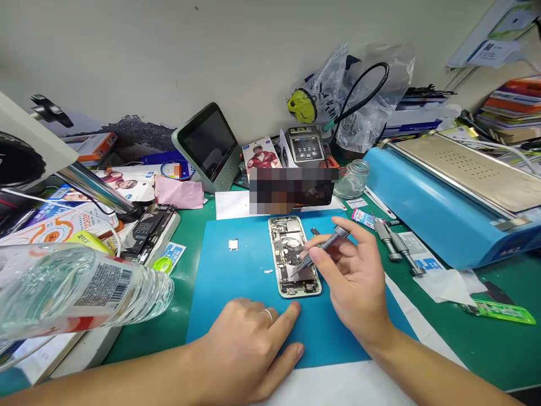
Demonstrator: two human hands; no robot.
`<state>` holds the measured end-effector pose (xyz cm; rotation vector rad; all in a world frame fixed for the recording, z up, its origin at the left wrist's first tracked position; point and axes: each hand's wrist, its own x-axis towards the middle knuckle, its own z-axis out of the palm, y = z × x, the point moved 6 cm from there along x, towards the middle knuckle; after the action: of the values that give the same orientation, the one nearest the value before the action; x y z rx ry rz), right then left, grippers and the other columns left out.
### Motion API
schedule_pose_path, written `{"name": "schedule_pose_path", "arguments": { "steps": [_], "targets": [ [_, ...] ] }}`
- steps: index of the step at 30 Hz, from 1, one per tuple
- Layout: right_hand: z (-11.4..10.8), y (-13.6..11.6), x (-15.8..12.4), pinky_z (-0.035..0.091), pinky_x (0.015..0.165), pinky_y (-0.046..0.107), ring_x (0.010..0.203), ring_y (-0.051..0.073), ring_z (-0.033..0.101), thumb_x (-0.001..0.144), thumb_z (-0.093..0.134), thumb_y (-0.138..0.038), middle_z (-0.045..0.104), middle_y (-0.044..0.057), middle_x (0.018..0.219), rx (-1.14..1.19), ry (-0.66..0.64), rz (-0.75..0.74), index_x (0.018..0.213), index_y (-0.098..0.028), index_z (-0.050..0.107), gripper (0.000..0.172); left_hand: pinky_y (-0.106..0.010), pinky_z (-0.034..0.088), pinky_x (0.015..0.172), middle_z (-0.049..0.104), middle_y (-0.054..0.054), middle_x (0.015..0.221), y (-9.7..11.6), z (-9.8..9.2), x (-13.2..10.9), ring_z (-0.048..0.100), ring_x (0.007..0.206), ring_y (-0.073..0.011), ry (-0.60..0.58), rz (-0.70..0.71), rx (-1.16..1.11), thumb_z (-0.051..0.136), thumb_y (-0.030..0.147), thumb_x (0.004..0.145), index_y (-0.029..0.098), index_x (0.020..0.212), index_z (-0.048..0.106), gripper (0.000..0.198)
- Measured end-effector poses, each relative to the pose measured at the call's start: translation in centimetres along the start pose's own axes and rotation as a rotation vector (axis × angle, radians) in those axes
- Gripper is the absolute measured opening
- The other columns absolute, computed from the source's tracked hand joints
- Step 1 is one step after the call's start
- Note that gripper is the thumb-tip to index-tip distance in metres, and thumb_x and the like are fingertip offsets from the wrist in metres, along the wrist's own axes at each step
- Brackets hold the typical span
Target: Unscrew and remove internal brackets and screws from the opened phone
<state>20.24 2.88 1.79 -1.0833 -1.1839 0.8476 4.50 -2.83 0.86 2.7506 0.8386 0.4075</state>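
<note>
An opened smartphone (295, 258) lies lengthwise on a blue mat (236, 287), its inner boards and screws exposed. My right hand (359, 276) grips a grey precision screwdriver (332, 239) between thumb and fingers, index finger on its end cap. The driver slants down to the left, with its tip over the lower part of the phone; whether it touches a screw I cannot tell. My left hand (253, 344) rests on the mat, holding nothing, its index finger stretched to just below the phone's bottom edge. A small metal piece (233, 244) and tiny white bits (268, 272) lie left of the phone.
A large plastic bottle (97, 290) lies at left, near another opened phone (150, 234). At right stand a blue machine (426, 208), more screwdrivers (397, 242) and a green-handled blade (502, 311). A glass jar (353, 177) and a grey-framed display (207, 146) line the back.
</note>
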Motion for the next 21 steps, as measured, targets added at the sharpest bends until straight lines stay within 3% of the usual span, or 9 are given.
{"name": "schedule_pose_path", "arguments": {
  "steps": [6,11,14,17,21],
  "targets": [
    [-0.1,-1.4,0.1,0.064,0.070,0.026,0.081,0.014,0.072,0.093,0.066,-0.019,0.073,0.000,0.093,-0.076,-0.082,-0.066,0.131,-0.032,0.051,0.042,-0.038,0.049,0.058,0.060,-0.006,0.086,0.1,-1.3,-0.1,0.056,0.069,-0.0233,0.201,-0.014,-0.042,0.054,0.029,0.096,0.016,0.111,0.061,0.021],
    [0.5,-3.4,1.9,0.063,0.077,0.028,0.085,0.014,0.072,0.089,0.067,-0.006,0.070,-0.001,0.096,-0.095,-0.281,-0.296,0.135,-0.033,0.050,0.055,-0.046,0.044,0.089,0.049,-0.016,0.132,-0.7,-1.3,-0.2,0.052,0.113,-0.0321,0.307,-0.094,-0.004,0.057,0.034,0.094,0.020,0.126,0.057,0.035],
    [0.3,-3.2,2.4,0.063,0.076,0.028,0.085,0.014,0.071,0.089,0.064,-0.002,0.069,-0.001,0.096,-0.053,-0.319,-0.351,0.136,-0.032,0.048,0.057,-0.046,0.035,0.094,0.043,-0.015,0.144,-0.9,-0.6,0.0,0.046,0.124,-0.0333,0.308,-0.098,0.108,0.048,0.047,0.100,0.023,0.135,0.055,0.043],
    [-0.2,-2.5,2.1,0.063,0.077,0.028,0.085,0.014,0.072,0.089,0.062,0.000,0.070,0.000,0.096,-0.039,-0.312,-0.348,0.137,-0.031,0.046,0.060,-0.043,0.032,0.094,0.047,-0.014,0.146,-1.1,0.0,0.2,0.046,0.128,-0.0312,0.298,-0.092,0.227,0.039,0.058,0.102,0.028,0.138,0.057,0.050],
    [-0.3,-2.3,1.4,0.063,0.079,0.029,0.086,0.015,0.072,0.088,0.062,0.003,0.070,0.000,0.097,-0.031,-0.353,-0.364,0.137,-0.031,0.045,0.062,-0.039,0.031,0.095,0.057,-0.012,0.143,-0.9,0.1,0.4,0.046,0.129,-0.0285,0.243,-0.020,0.380,0.041,0.069,0.100,0.026,0.144,0.055,0.063]
  ]
}}
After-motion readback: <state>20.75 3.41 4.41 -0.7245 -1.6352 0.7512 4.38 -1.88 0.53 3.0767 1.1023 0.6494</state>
